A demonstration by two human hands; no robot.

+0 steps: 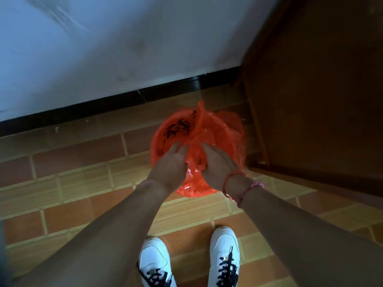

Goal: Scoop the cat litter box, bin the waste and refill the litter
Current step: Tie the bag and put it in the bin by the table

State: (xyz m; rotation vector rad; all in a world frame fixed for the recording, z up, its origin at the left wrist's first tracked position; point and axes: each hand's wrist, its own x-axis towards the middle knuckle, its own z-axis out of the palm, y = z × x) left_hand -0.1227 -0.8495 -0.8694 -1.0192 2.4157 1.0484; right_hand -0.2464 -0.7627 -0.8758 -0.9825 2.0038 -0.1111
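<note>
The orange bag (pixel 223 129) sits on the tiled floor (pixel 83 183) just in front of the person's white shoes (pixel 154 262), close to the wall (pixel 103 48) and beside the wooden door (pixel 321 79). Both hands are down on its near side: the left hand (pixel 169 162) and the right hand (pixel 217 162) each have their fingers (pixel 176 149) curled into the gathered plastic, bunching it between them. It looks like thin, crinkly film, soft and slippery, likely to tear if dragged, and probably weighted at the bottom if the waste is inside. I'd take it by the twisted strip (pixel 199 117) standing up at the middle, or by the bunched neck, not by the loose sides. The fingertips are buried in the folds, so how tight the hold is I cannot tell. What is in the bag is hidden, the black print (pixel 176 128) is unreadable, and whether a round bin stands under the plastic is unclear; no litter box or scoop is in sight
</note>
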